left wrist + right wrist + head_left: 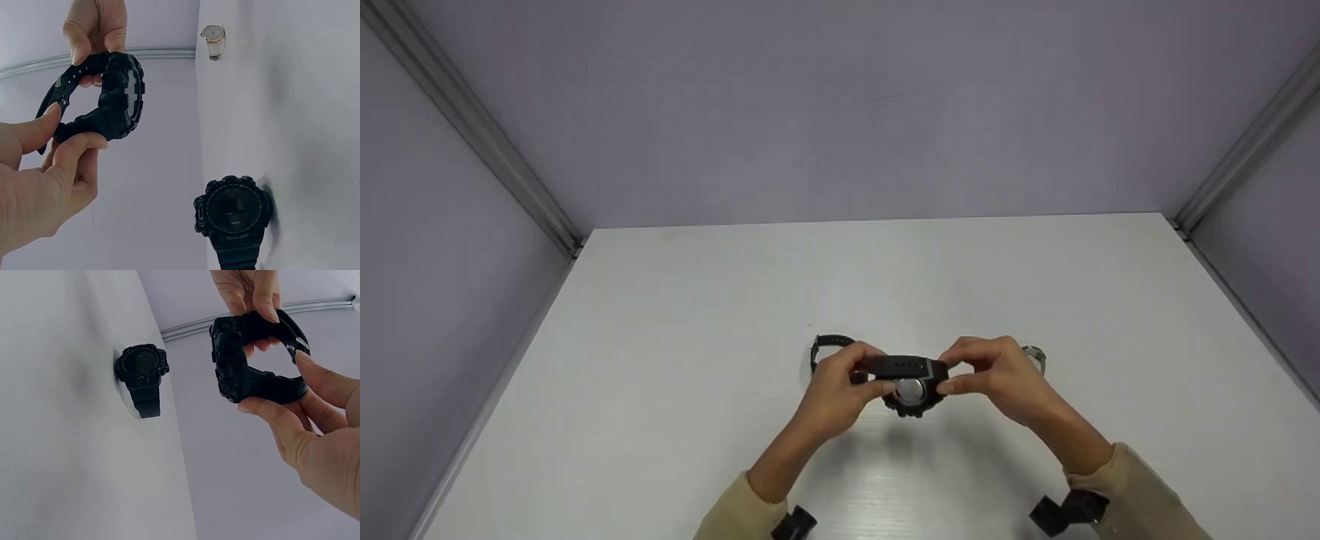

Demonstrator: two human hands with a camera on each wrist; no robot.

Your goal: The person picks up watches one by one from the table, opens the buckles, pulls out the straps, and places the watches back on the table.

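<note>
I hold a black sport watch above the white table with both hands. My left hand pinches one end of its strap between thumb and fingers, and my right hand pinches the other end. The strap is curved into a loop. In the left wrist view the watch hangs between my left hand below and my right hand above. The right wrist view shows the chunky case side-on, with my right hand round the strap and left hand above it.
A second black sport watch lies on the table just behind my left hand. A small light-strapped watch lies behind my right hand. Grey walls enclose the table on three sides.
</note>
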